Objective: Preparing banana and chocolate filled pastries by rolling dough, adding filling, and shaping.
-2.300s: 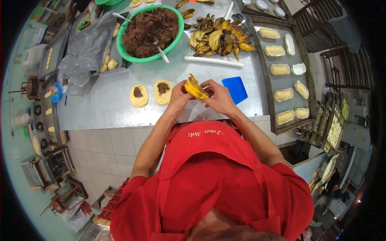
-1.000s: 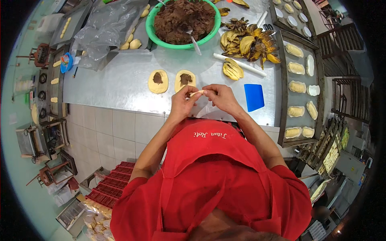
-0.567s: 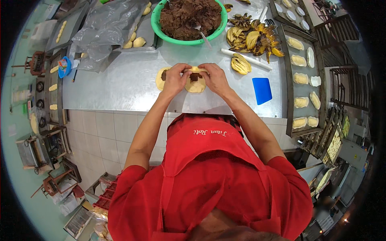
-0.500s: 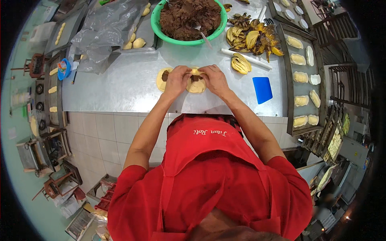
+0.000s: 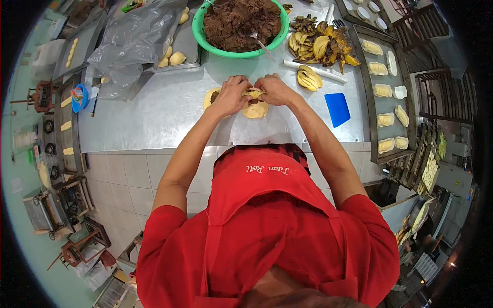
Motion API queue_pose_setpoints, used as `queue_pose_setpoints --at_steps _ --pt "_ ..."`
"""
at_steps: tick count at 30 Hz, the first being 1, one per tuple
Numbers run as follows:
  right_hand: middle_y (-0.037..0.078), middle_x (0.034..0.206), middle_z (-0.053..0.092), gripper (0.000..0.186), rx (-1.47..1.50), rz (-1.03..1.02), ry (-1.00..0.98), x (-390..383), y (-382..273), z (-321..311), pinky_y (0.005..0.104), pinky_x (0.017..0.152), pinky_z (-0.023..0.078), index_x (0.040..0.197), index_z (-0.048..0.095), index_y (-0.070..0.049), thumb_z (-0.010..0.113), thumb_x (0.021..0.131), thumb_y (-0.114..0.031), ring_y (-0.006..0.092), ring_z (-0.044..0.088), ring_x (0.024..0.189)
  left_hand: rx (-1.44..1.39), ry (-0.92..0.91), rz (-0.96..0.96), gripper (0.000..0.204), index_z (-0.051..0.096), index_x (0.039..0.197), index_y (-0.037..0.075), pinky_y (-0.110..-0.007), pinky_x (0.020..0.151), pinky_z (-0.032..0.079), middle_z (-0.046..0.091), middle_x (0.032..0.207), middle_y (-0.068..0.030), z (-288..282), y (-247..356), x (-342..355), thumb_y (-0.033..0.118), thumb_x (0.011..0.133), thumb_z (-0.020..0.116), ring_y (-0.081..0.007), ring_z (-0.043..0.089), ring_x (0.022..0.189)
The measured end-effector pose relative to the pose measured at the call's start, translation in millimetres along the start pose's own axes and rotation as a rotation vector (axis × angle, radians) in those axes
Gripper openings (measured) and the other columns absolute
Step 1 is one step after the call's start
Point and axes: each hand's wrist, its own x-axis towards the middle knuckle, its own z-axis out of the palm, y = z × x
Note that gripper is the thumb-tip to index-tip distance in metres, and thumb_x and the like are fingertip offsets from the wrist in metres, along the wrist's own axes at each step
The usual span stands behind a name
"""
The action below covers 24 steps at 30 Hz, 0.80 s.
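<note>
On the metal table before me lies a flat piece of yellow dough (image 5: 255, 110) with dark brown filling on it. My left hand (image 5: 232, 96) grips its far edge at the left, fingers closed. At the right, my right hand (image 5: 275, 90) pinches the same far edge, which is folded toward the filling. Partly hidden behind my left hand is another flat dough piece (image 5: 208, 97), also with brown filling. Beyond my hands stands a green basin (image 5: 226, 50) heaped with brown filling (image 5: 241, 23), a metal utensil stuck in it.
A peeled banana bunch (image 5: 309, 78), a white rolling pin (image 5: 328, 74), dark banana peels (image 5: 328, 46) and a blue scraper (image 5: 337, 109) lie to the right. A tray of shaped dough (image 5: 364, 77) borders the right side. Plastic sheeting (image 5: 128, 41) and dough balls (image 5: 177, 58) lie far left.
Both hands have shifted slightly away from me at the dough's far edge. More of that edge is folded over the filling.
</note>
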Motion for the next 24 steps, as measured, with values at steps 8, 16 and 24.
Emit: queue_pose_setpoints --at_steps 8,16,24 --pt "0.017 0.116 0.069 0.024 0.002 -0.055 0.264 -32.3 -17.5 24.0 0.0494 0.096 0.057 0.114 0.068 -0.003 0.069 0.090 -0.006 0.0369 0.064 0.118 -0.089 0.056 -0.037 0.026 0.067 0.111 0.000 -0.048 0.098 0.054 0.070 0.115 -0.0196 14.1 12.8 -11.0 0.000 0.086 0.073 -0.0405 0.066 0.111" --pt "0.016 0.128 0.067 0.045 -0.370 -0.152 0.558 -94.2 -48.5 84.5 0.0443 0.112 0.052 0.131 0.070 0.001 0.063 0.087 -0.003 0.0368 0.062 0.126 0.191 0.142 0.081 0.046 0.064 0.136 -0.008 -0.049 0.113 0.049 0.065 0.132 -0.0214 41.0 60.3 -69.5 0.013 0.096 0.071 -0.0398 0.061 0.127" --pt "0.018 0.115 0.070 0.029 -0.570 0.396 0.815 -106.4 101.9 -15.1 0.0503 0.102 0.052 0.121 0.067 -0.004 0.056 0.094 -0.005 0.0416 0.063 0.113 -0.031 0.035 -0.169 0.045 0.063 0.141 -0.001 -0.051 0.110 0.047 0.063 0.137 -0.0199 33.6 76.6 -74.0 0.016 0.100 0.068 -0.0397 0.059 0.128"
